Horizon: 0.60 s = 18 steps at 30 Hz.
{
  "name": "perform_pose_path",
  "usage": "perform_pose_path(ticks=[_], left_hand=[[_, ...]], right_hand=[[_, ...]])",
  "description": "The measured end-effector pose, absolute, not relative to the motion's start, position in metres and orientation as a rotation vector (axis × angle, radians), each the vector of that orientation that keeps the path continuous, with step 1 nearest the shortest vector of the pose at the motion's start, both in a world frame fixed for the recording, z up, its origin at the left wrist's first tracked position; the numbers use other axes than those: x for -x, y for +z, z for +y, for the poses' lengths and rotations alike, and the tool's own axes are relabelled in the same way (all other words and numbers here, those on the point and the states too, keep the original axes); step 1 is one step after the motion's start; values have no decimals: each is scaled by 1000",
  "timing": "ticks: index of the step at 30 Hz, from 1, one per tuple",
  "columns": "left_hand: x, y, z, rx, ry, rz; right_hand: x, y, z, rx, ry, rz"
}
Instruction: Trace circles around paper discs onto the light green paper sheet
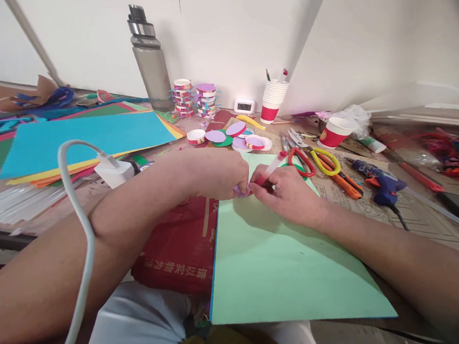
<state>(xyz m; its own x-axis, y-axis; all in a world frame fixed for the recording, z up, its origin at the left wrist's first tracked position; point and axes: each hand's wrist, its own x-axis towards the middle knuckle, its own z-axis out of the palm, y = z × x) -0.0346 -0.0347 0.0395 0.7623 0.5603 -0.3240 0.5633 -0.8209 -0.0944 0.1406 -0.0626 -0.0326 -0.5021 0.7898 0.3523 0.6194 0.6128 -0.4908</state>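
Observation:
My right hand point(284, 191) is closed round a red-capped pen point(271, 167), its tip low near my left fingers. Beside it, my left hand point(227, 175) bends its fingers down onto a small purple piece point(241, 191), mostly hidden under them. Both hands rest over the upper part of a light green sheet point(297, 272). Just beyond them lie round purple and green discs and short cup rings point(254, 142). Red-handled scissors point(301, 162) sit right of the pen.
Colored paper sheets point(80, 141) lie left, near a white charger point(114, 170) with a cable crossing my left arm. A bottle point(152, 67), ring stacks point(184, 97), clock point(244, 105) and stacked cups point(273, 99) stand behind. A glue gun point(379, 181) lies right.

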Motion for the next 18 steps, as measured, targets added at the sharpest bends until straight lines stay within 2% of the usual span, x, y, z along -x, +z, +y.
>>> perform_pose_path(ticks=[16,18], left_hand=[[35,39,-36,-2897,-562,1001],[39,34,-34,-2925,-400,989]], right_hand=[[-139,-30,-63,1128,604,-2182],[-141,-28,-62,1175,660,-2124]])
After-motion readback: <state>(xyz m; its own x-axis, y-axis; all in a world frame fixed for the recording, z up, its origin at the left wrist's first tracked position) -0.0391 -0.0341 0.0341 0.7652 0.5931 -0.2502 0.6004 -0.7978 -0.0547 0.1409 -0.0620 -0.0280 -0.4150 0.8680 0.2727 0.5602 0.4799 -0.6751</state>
